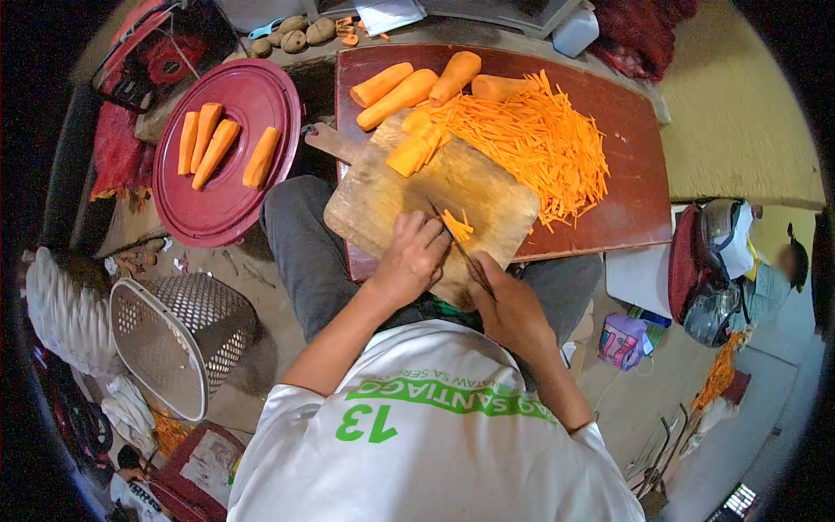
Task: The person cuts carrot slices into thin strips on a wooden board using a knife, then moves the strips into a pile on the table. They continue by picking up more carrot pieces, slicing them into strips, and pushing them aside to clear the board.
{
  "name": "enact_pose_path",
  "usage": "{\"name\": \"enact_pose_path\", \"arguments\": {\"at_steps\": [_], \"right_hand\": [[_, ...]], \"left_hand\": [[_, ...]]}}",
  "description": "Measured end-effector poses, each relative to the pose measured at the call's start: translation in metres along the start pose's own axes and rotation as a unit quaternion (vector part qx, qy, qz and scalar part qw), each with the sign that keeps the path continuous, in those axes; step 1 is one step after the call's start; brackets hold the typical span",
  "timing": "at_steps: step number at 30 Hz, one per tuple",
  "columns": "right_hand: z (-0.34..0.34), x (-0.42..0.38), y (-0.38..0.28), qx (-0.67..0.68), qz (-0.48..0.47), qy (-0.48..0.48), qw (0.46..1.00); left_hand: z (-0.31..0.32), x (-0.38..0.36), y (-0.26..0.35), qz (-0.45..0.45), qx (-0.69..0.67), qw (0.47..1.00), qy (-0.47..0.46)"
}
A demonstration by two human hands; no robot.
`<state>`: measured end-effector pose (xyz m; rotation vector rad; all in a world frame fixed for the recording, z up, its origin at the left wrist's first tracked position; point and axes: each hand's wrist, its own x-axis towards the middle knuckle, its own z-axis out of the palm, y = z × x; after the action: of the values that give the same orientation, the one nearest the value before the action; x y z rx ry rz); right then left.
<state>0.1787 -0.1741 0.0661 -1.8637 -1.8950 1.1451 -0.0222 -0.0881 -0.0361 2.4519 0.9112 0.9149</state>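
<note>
My right hand (515,311) is wrapped round the handle of a knife (450,233), its blade slanting up and left across a wooden cutting board (500,196). Close on the blade's left side, my left hand (407,259) presses curled fingers down on the board; whatever lies under them is hidden. A few freshly cut carrot sticks (457,225) lie just right of the blade. Farther up the board, flat carrot slices (417,150) overlap in a stack. Beyond the board spreads a large heap of carrot sticks (539,139), beside several peeled carrots (398,98).
The board rests on a dark red tabletop (639,165) over my lap. At left, a round red lid (248,204) carries several more carrots (216,154). Below it, a perforated basket (161,304) lies tipped. Brown root vegetables (294,41) sit at the far edge.
</note>
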Motion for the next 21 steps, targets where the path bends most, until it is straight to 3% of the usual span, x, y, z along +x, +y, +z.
{"name": "enact_pose_path", "arguments": {"at_steps": [4,7,10,13,16,19,21], "right_hand": [[0.002,0.018,-0.003,-0.008,-0.051,0.059,0.997],[-0.02,-0.003,-0.023,-0.004,0.058,-0.042,0.997],[-0.015,-0.02,-0.013,0.023,0.013,0.008,1.0],[-0.006,0.006,-0.01,-0.04,0.031,-0.024,0.998],[0.008,0.027,0.001,0.003,-0.085,0.05,0.995],[-0.008,0.01,-0.015,0.022,0.013,0.009,1.0],[-0.012,-0.009,-0.007,0.03,0.011,-0.012,0.999]], "left_hand": [[-0.004,0.001,0.002,0.001,-0.003,1.0,-0.001],[-0.008,0.002,0.004,-0.003,0.002,1.0,-0.012],[-0.006,0.0,0.003,-0.003,0.009,1.0,-0.007],[0.0,0.001,0.001,0.003,0.004,1.0,0.001],[-0.001,0.0,0.001,-0.003,-0.002,1.0,0.002],[-0.006,0.003,0.004,-0.007,0.001,1.0,-0.003],[-0.005,0.002,0.004,-0.01,-0.002,1.0,-0.001]]}}
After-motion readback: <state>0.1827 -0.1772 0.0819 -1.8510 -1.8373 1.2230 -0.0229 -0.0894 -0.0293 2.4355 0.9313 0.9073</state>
